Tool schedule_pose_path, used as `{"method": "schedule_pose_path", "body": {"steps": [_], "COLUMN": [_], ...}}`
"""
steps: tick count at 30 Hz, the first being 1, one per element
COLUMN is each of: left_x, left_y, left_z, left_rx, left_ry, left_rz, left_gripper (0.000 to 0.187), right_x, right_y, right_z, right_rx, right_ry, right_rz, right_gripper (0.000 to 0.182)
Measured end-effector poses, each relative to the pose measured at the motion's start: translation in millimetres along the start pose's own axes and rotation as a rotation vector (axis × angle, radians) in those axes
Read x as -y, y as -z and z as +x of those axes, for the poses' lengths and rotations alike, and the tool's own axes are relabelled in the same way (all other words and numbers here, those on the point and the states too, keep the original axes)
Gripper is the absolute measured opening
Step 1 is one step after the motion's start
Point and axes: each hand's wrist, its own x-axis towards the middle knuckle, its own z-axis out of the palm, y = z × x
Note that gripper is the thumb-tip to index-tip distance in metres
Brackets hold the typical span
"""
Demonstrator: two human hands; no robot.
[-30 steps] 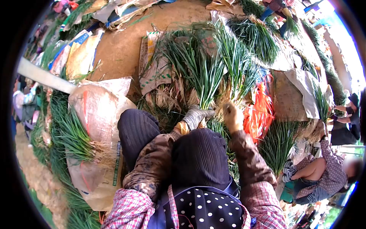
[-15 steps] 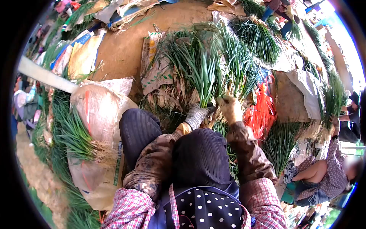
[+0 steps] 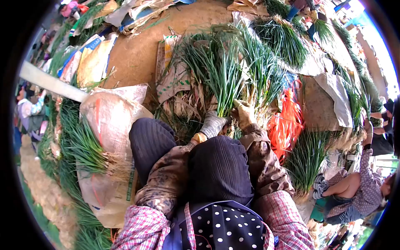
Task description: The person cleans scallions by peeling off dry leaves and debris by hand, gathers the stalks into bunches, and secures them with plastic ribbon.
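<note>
My left hand (image 3: pixel 213 124), in a grey glove, is closed around the lower ends of a bunch of green onions (image 3: pixel 226 89), whose leaves point away from me. Just to the right, my right hand (image 3: pixel 245 113), in a yellowish glove, has its fingers bent together against green onion stalks beside that bunch. Its fingertips are partly hidden among the stalks. Beyond both hands lies a larger pile of green onions (image 3: pixel 260 68), with pale roots towards me. The roots of the held bunch are mostly hidden behind my left hand and knee.
On the left, a tied-looking bundle of green onions (image 3: pixel 87 148) lies on a plastic sack (image 3: pixel 114 109). Red plastic strips (image 3: pixel 286 121) hang right of my hands. More green onions (image 3: pixel 307 160) stand at the right, near a seated person (image 3: pixel 354 191). A pale pole (image 3: pixel 52 81) crosses the left side.
My right hand has moved slightly left and up, closer to the bunch, and its fingers have turned towards the stalks. My left hand keeps its hold, with the bunch leaning a little differently.
</note>
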Motion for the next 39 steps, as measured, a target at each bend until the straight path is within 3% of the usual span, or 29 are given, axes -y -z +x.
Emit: {"method": "schedule_pose_path", "body": {"steps": [2, 3, 4, 8, 10, 12, 13, 14, 15, 16, 17, 18, 19, 20, 22, 27, 30, 31, 33, 36, 37, 38, 39], "left_x": [5.3, 12.7, 20.0, 25.9, 20.2, 17.5, 19.2, 20.1, 24.8, 22.4, 16.4, 12.9, 15.3, 17.6, 20.3, 37.9, 46.9, 59.5, 53.4, 61.7, 61.9, 59.8, 54.6], "left_y": [-1.7, 5.1, 7.9, 20.6, 29.7, 35.3, 36.0, 37.2, 39.0, 37.4, 35.0, 34.0, 34.0, 33.5, 33.5, 31.0, 25.7, 21.3, 15.1, 11.4, 11.8, 10.6, 9.5], "left_z": [-0.4, 6.9, 14.0, 8.5, 1.7, -2.8, -3.5, -3.3, 1.8, -1.4, -6.9, -10.7, -12.3, -13.0, -11.8, 3.3, 10.2, 23.4, 27.1, 43.6, 43.8, 43.2, 40.6], "left_rx": [-0.22, -0.019, 0.002, 0.001, 0.026, 0.043, 0.058, 0.073, 0.112, 0.093, 0.073, 0.054, 0.064, 0.082, 0.116, 0.195, 0.19, 0.205, 0.085, 0.02, 0.005, -0.032, -0.063], "left_ry": [-0.079, 0.053, 0.024, -0.123, -0.049, -0.049, -0.051, -0.057, -0.031, 0.003, 0.034, 0.064, 0.066, 0.091, 0.14, 0.065, 0.184, 0.155, 0.165, 0.047, 0.02, 0.028, 0.063], "left_rz": [0.016, -0.155, -0.198, -0.403, -0.403, -0.403, -0.426, -0.45, -0.458, -0.454, -0.449, -0.444, -0.473, -0.498, -0.553, -0.488, -0.592, -0.634, -0.416, -0.128, -0.068, -0.034, -0.029], "left_gripper": [0.026, 0.025, 0.023, 0.018, 0.017, 0.015, 0.014, 0.014, 0.026, 0.025, 0.024, 0.023, 0.028, 0.028, 0.027, 0.022, 0.024, 0.027, 0.032, 0.05, 0.056, 0.055, 0.055], "right_x": [-7.6, -26.1, -42.4, -108.3, -150.4, -153.6, -160.4, -152.0, -129.8, -120.9, -105.4, -81.3, -81.6, -90.3, -91.4, -75.4, -59.8, -50.6, -17.3, -32.7, -54.9, -40.0, -22.6], "right_y": [-2.1, 7.2, 21.7, 97.4, 141.5, 158.9, 149.2, 153.0, 128.2, 115.3, 97.2, 72.3, 66.4, 66.6, 62.6, 38.7, 39.8, 39.1, 28.2, 4.5, 5.5, -4.4, -17.1], "right_z": [-3.1, 2.3, 6.1, -31.9, -37.1, -69.6, -60.1, -57.5, -57.7, -53.2, -44.4, -40.3, -30.5, -8.3, 0.1, -60.4, -59.9, -55.9, -45.2, -5.3, 30.2, 14.7, -6.2], "right_rx": [-0.107, -0.144, -0.221, -0.086, 0.38, 0.688, 0.818, 0.496, 0.355, 0.026, -0.103, -0.144, -0.174, -0.153, 0.067, 0.434, 0.768, 0.762, 0.693, 0.337, 0.229, 0.2, 0.067], "right_ry": [0.015, 0.126, 0.139, 0.429, 0.268, -0.039, -0.259, 0.038, 0.278, 0.529, 0.582, 0.446, 0.561, 0.493, 0.357, 0.364, 0.269, 0.26, 0.166, 0.11, 0.167, 0.04, -0.052], "right_rz": [-0.181, -0.412, -0.57, -0.962, -1.858, -1.894, -2.063, -1.827, -1.78, -1.493, -1.369, -1.433, -1.373, -1.457, -1.309, -0.713, -0.728, -0.65, -0.61, -0.105, -0.104, 0.039, -0.051], "right_gripper": [0.022, 0.019, 0.018, 0.024, 0.03, 0.04, 0.041, 0.027, 0.024, 0.029, 0.037, 0.04, 0.041, 0.039, 0.033, 0.018, 0.045, 0.054, 0.069, 0.057, 0.043, 0.035, 0.03]}}
